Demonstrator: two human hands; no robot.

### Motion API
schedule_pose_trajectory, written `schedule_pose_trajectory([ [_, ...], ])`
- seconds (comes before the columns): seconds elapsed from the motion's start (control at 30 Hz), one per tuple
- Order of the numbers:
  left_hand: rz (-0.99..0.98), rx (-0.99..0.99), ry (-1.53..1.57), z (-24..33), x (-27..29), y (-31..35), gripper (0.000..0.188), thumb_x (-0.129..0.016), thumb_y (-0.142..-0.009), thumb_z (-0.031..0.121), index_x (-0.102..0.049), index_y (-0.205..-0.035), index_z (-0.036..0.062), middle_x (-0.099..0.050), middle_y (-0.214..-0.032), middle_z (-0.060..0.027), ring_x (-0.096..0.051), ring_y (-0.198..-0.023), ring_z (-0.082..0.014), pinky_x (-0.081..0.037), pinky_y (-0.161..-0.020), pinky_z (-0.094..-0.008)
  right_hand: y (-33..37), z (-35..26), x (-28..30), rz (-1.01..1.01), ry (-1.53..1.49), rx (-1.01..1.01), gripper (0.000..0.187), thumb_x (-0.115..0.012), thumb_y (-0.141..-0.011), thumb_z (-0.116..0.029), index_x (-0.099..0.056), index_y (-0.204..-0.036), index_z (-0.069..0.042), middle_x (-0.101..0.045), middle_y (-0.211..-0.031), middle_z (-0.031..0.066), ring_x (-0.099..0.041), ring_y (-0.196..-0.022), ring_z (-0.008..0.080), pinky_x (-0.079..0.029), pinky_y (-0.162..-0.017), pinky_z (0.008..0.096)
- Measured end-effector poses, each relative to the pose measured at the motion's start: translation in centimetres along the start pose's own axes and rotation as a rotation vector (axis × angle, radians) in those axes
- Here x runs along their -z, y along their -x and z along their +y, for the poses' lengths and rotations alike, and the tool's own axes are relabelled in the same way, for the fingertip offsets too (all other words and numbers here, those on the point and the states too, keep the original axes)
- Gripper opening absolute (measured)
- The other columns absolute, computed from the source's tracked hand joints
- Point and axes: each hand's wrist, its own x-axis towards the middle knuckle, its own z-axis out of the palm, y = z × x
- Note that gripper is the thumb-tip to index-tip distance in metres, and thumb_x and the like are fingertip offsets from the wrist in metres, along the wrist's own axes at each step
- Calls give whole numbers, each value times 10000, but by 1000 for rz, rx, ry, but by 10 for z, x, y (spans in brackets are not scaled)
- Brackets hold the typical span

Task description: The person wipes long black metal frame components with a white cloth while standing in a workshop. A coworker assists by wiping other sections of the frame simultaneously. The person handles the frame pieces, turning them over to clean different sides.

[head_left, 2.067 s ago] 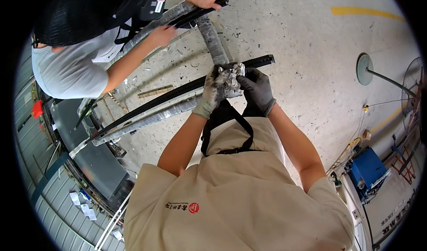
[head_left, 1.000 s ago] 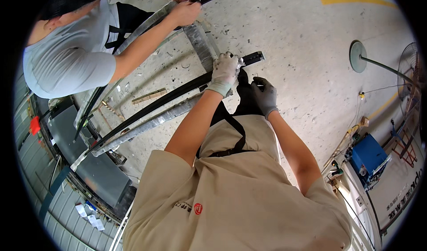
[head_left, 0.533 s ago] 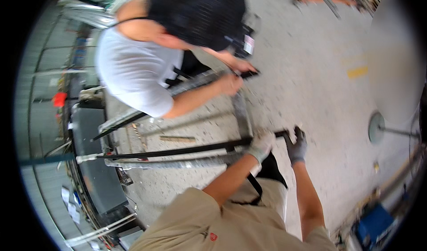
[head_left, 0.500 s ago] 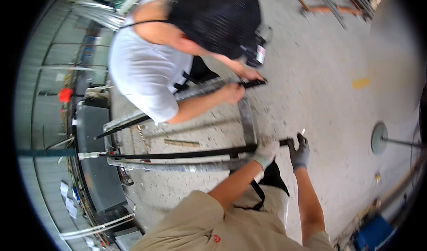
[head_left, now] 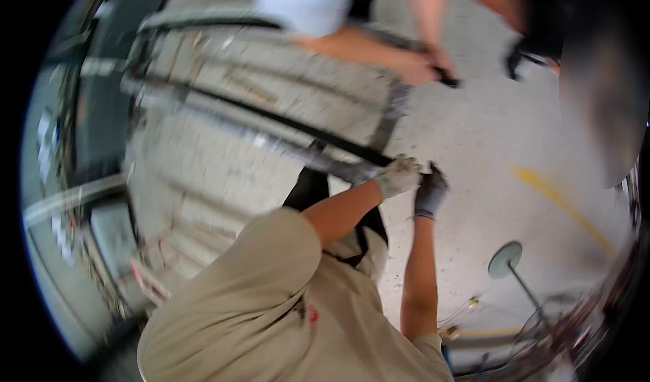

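Note:
A long black strip (head_left: 284, 119) lies along the near grey rail (head_left: 254, 138) of a metal frame. My left hand (head_left: 398, 177), in a pale glove, is closed around the strip close to its right end. Beside it, my right hand (head_left: 431, 191), in a grey glove with dark fingertips, has its fingers curled at the strip's end. Motion blur softens the fingertips. Across the frame, a co-worker in a white top has both hands (head_left: 426, 69) on another dark strip (head_left: 447, 78), largely hidden by their arm.
A grey crossbar (head_left: 390, 114) joins the frame's two rails. Another person's dark clothing (head_left: 548, 23) shows at the upper right. A round disc on a pole (head_left: 506, 259) stands at lower right, near a yellow floor line (head_left: 562, 202). A dark panel (head_left: 105, 104) stands left.
The view has swung, so the frame now slants and the co-worker sits higher. My right hand has closed its spread fingers and come nearer my left. Another person has come into view.

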Motion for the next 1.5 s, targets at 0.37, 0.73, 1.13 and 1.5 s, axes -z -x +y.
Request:
schedule_pose_trajectory([
  [0.37, -361, 160, 263, -62, 19, 36, 255, -434, -1011, 237, -561, -1172, 87, -532, -1084, -67, -501, -987, -272, -423, -973, -445, 8, 2, 1, -131, 109, 82, 424, -555, -907, 48, -658, -1289, -103, -687, -1220, 130, -633, -1135, 348, -487, -994, 463],
  [0.73, -259, 177, 120, -249, 81, 167, 162, -621, -869, 187, -710, -1000, 157, -619, -1210, -39, -544, -1232, -254, -450, -1033, -443, 8, 19, -13, -132, 230, 167, 516, -530, -850, 110, -635, -1314, -89, -680, -1201, 164, -619, -1127, 378, -469, -1008, 501],
  [1.13, -198, 219, 195, -460, 109, 312, 373, -748, -783, 258, -684, -1135, 151, -572, -1335, -93, -502, -1306, -282, -444, -1040, -467, -4, -101, -88, 56, -230, -159, 446, -621, -816, 108, -678, -1251, 26, -704, -1168, 186, -657, -1128, 334, -544, -985, 414],
  [1.5, -612, 301, 288, -554, 164, 352, 484, -701, -871, 163, -580, -1336, 106, -531, -1428, -97, -487, -1337, -268, -397, -1166, -415, -71, -353, -258, -19, 66, -157, 280, -578, -1010, -109, -687, -1237, 15, -699, -1166, 199, -686, -1044, 344, -564, -899, 435],
])
